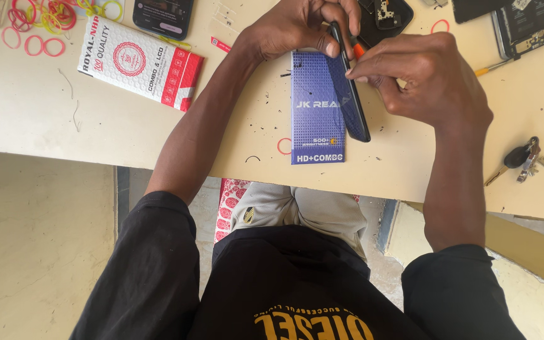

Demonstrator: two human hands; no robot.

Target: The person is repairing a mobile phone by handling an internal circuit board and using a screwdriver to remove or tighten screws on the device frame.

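The person wears a black short-sleeved shirt; each sleeve ends above the elbow, leaving both forearms bare. The shirt front carries large yellow block lettering with a smaller yellow line arched beside it, located at the lower edge of the view, directly below the table edge point(347, 186). Light grey-beige trousers are visible between the shirt and the table edge, with a small dark patch bearing yellow stripes on the thigh. The left hand point(297, 28) and right hand point(426, 79) are bare: no rings, watch or gloves are visible.
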